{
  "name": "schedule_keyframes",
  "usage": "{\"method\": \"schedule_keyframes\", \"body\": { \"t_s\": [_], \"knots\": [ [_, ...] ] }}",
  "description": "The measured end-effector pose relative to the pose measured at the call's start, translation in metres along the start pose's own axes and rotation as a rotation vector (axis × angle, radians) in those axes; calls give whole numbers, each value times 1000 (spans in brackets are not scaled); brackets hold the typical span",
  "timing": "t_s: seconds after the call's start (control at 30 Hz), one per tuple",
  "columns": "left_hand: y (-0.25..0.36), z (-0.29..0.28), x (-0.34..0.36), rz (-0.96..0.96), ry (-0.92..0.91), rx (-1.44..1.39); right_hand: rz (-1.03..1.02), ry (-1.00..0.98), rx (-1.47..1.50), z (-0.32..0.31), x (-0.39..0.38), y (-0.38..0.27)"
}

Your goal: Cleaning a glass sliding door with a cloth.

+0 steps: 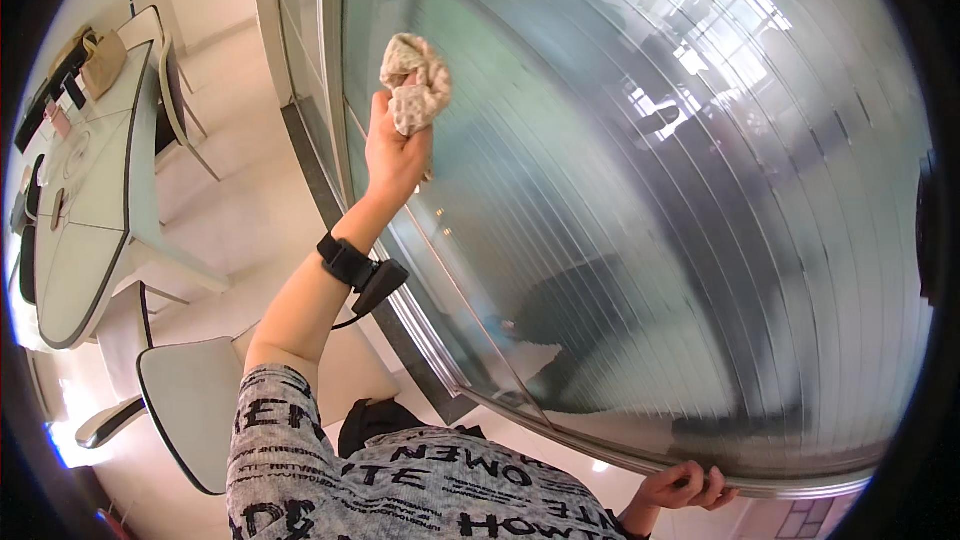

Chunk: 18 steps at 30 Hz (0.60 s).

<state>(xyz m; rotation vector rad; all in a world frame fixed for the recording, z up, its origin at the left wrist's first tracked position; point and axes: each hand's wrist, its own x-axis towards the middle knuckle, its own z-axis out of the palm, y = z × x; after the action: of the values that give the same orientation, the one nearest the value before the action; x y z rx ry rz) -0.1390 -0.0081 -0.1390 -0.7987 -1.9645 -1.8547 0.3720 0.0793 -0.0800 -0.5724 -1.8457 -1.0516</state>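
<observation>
My left hand (398, 155) is raised with its fingers closed round a crumpled beige-and-white cloth (418, 75), held at the upper left part of a large ribbed glass panel (690, 270), near its vertical metal frame. A black strap with a dark device (360, 275) is on my left wrist. Low on the right, my right hand (690, 485) has its fingers curled on the panel's metal edge (800, 488). Blurred reflections show on the glass.
At the left stands a long pale table (85, 280) with a tan bag (102, 62) and small items on it. A chair (185, 410) is close below my left arm; another chair (185, 150) is farther back. A dark sill (310, 160) runs beside the panel.
</observation>
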Motion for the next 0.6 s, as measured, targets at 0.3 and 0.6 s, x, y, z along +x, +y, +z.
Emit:
{"method": "schedule_keyframes", "body": {
  "t_s": [0.3,0.6],
  "knots": [
    [143,12,-119,285,-73,0,-59,-14,281,-10,-22,16],
    [231,47,-283,489,-511,-50,-102,21,601,2,-19,23]
  ]
}}
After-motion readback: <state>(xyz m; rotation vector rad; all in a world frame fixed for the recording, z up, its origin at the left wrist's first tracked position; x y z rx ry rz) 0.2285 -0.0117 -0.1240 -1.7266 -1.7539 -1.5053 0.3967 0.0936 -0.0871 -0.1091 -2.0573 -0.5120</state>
